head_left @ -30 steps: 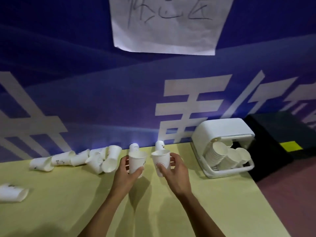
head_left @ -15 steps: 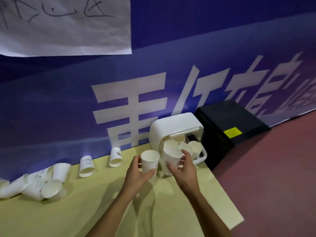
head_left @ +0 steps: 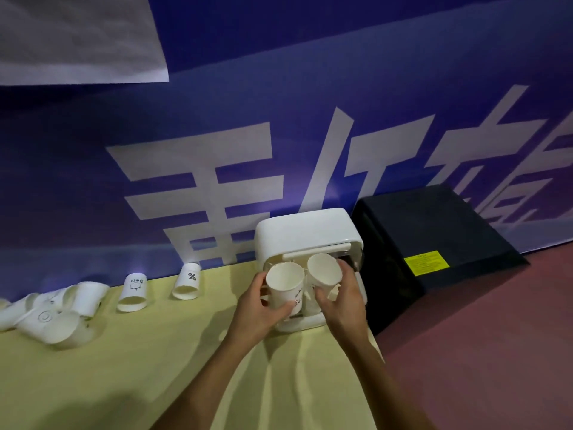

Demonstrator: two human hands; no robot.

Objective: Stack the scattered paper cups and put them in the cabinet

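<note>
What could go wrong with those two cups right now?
1. The left hand and right hand each hold a cup, the left cup and the right cup, close together at the cabinet opening. They might bump, and one could slip.
2. The cabinet stands near the table end, so a hard push might slide it toward the floor.

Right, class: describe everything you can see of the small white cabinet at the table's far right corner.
The cabinet is a small white box with rounded corners, seemingly smooth plastic. At its front a see-through flap with a white bar seems raised. It stands upright on the yellow-green table against the blue banner, a black box close on its right. The left hand gripping the left cup and the right hand gripping the right cup hide most of its opening.
</note>
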